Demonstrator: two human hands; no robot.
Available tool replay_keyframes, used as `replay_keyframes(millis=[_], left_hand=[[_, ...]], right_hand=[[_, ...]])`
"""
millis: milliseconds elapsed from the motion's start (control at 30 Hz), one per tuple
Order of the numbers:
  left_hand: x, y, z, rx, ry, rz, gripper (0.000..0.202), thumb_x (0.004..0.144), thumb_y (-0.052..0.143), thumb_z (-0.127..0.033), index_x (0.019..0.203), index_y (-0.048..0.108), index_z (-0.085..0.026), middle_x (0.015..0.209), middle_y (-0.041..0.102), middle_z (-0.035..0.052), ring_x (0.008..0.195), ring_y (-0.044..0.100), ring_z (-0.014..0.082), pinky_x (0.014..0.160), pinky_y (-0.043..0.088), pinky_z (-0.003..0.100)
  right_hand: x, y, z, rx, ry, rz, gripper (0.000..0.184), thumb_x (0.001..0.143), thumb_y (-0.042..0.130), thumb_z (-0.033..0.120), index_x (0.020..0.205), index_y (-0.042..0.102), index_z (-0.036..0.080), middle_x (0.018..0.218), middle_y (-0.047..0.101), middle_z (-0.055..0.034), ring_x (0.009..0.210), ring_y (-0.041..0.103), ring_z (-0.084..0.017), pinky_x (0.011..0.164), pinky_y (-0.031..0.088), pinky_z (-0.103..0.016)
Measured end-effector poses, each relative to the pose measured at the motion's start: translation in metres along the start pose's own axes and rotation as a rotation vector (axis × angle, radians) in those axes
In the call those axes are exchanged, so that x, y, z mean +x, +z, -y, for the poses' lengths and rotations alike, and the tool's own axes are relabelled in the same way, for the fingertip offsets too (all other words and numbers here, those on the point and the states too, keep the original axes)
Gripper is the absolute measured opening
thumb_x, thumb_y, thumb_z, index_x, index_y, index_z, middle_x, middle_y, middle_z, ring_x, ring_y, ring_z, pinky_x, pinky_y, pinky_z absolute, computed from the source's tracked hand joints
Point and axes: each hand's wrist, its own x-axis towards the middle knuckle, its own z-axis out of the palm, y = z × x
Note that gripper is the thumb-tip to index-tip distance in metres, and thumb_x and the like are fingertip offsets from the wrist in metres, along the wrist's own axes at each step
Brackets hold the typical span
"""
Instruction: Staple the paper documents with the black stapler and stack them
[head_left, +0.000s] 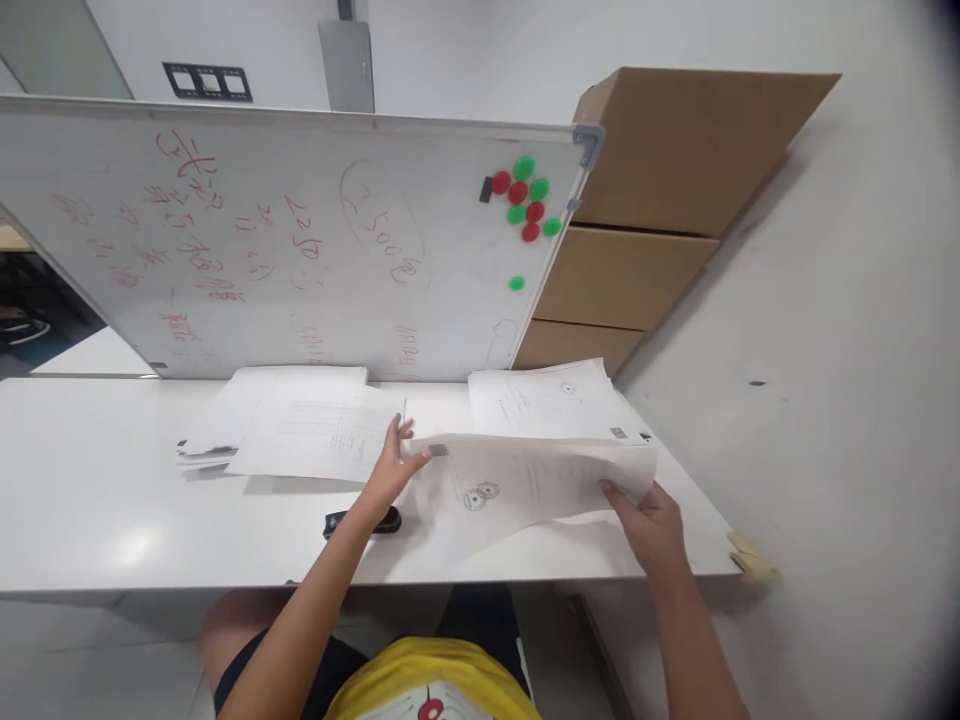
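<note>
A printed sheet of paper (525, 490) with two round stamps is lifted and bowed above the white table. My right hand (651, 525) grips its right end, thumb on the near face and fingers curled behind. At the sheet's left corner, my left hand (391, 468) has its thumb and fingers apart, the thumb tip at the paper. Under my left wrist lies a black stapler (388, 520), partly hidden by the arm. To the left is a stack of printed papers (300, 420). Another pile of papers (540, 400) lies behind the lifted sheet.
A whiteboard (300, 240) with red writing and round magnets stands along the back of the table (97, 480). Stacked cardboard boxes (675, 150) rise behind its right end. A wall (825, 400) borders the right side. Yellowish padding (752, 558) covers the table's front right corner.
</note>
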Motion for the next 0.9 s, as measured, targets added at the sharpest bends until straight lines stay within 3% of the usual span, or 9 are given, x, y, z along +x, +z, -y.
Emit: replay_keyframes(millis=[100, 200, 333, 433, 533, 667, 733, 833, 900], left_hand=[[-0.004, 0.007, 0.009, -0.257, 0.042, 0.051, 0.072, 0.077, 0.065, -0.048, 0.138, 0.036, -0.023, 0.129, 0.055, 0.0142, 0.119, 0.052, 0.0307, 0.096, 0.043, 0.046], [-0.019, 0.016, 0.027, -0.354, 0.151, -0.032, 0.068, 0.072, 0.069, -0.05, 0.129, 0.047, -0.021, 0.119, 0.061, 0.0121, 0.109, 0.058, 0.0288, 0.089, 0.048, 0.04], [-0.032, 0.03, 0.044, -0.198, 0.165, -0.028, 0.044, 0.078, 0.064, -0.047, 0.111, 0.061, -0.018, 0.109, 0.065, 0.0101, 0.104, 0.06, 0.0264, 0.089, 0.047, 0.038], [-0.037, 0.032, 0.036, -0.153, 0.218, -0.02, 0.04, 0.08, 0.061, -0.045, 0.111, 0.06, -0.019, 0.102, 0.066, 0.0085, 0.098, 0.061, 0.0245, 0.086, 0.048, 0.037], [-0.045, 0.027, 0.012, -0.143, 0.29, -0.013, 0.032, 0.079, 0.062, -0.04, 0.104, 0.061, -0.019, 0.096, 0.065, 0.0078, 0.091, 0.062, 0.0228, 0.079, 0.05, 0.035], [-0.058, 0.021, -0.012, -0.093, 0.399, 0.006, 0.027, 0.082, 0.057, -0.027, 0.109, 0.058, -0.021, 0.103, 0.062, 0.0078, 0.099, 0.059, 0.0224, 0.087, 0.047, 0.036], [-0.061, 0.022, -0.009, -0.031, 0.378, 0.004, 0.03, 0.081, 0.055, -0.023, 0.111, 0.055, -0.022, 0.107, 0.06, 0.0077, 0.104, 0.057, 0.0227, 0.092, 0.044, 0.038], [-0.061, 0.028, 0.011, 0.048, 0.272, -0.083, 0.036, 0.078, 0.057, -0.021, 0.114, 0.052, -0.021, 0.108, 0.059, 0.008, 0.103, 0.056, 0.0234, 0.089, 0.045, 0.037], [-0.06, 0.032, 0.024, 0.033, 0.21, -0.156, 0.039, 0.078, 0.056, -0.023, 0.117, 0.05, -0.02, 0.107, 0.06, 0.0085, 0.101, 0.057, 0.0235, 0.086, 0.045, 0.036]], right_hand=[[-0.006, 0.013, -0.017, 0.204, -0.011, -0.127, 0.044, 0.062, 0.076, 0.04, 0.096, 0.068, 0.013, 0.094, 0.073, -0.0117, 0.096, 0.064, -0.03, 0.085, 0.048, -0.043], [-0.015, 0.031, -0.036, 0.431, -0.043, -0.198, 0.047, 0.062, 0.077, 0.035, 0.103, 0.063, 0.017, 0.095, 0.07, -0.0072, 0.095, 0.062, -0.025, 0.089, 0.046, -0.042], [-0.023, 0.044, -0.058, 0.455, -0.073, -0.126, 0.044, 0.065, 0.075, 0.035, 0.104, 0.06, 0.021, 0.093, 0.065, -0.0033, 0.089, 0.061, -0.022, 0.086, 0.046, -0.041], [-0.021, 0.037, -0.062, 0.333, -0.163, -0.044, 0.031, 0.073, 0.066, 0.04, 0.096, 0.064, 0.021, 0.096, 0.064, -0.0062, 0.096, 0.058, -0.024, 0.09, 0.044, -0.044], [-0.018, 0.025, -0.055, 0.267, -0.218, 0.025, 0.027, 0.079, 0.057, 0.042, 0.093, 0.065, 0.02, 0.099, 0.064, -0.0081, 0.099, 0.057, -0.026, 0.09, 0.043, -0.044], [-0.017, 0.026, -0.048, 0.381, -0.13, -0.16, 0.025, 0.075, 0.065, 0.038, 0.092, 0.062, 0.021, 0.091, 0.064, -0.0037, 0.096, 0.058, -0.024, 0.091, 0.041, -0.041], [-0.021, 0.035, -0.052, 0.423, -0.083, -0.229, 0.035, 0.07, 0.069, 0.039, 0.097, 0.058, 0.021, 0.091, 0.062, -0.0024, 0.096, 0.057, -0.023, 0.092, 0.04, -0.041], [-0.032, 0.051, -0.064, 0.423, -0.04, -0.18, 0.05, 0.069, 0.07, 0.042, 0.111, 0.05, 0.022, 0.107, 0.061, -0.0064, 0.105, 0.055, -0.023, 0.095, 0.04, -0.041], [-0.037, 0.057, -0.071, 0.422, -0.004, -0.146, 0.049, 0.072, 0.068, 0.042, 0.112, 0.049, 0.022, 0.112, 0.06, -0.0084, 0.106, 0.055, -0.024, 0.094, 0.04, -0.042]])
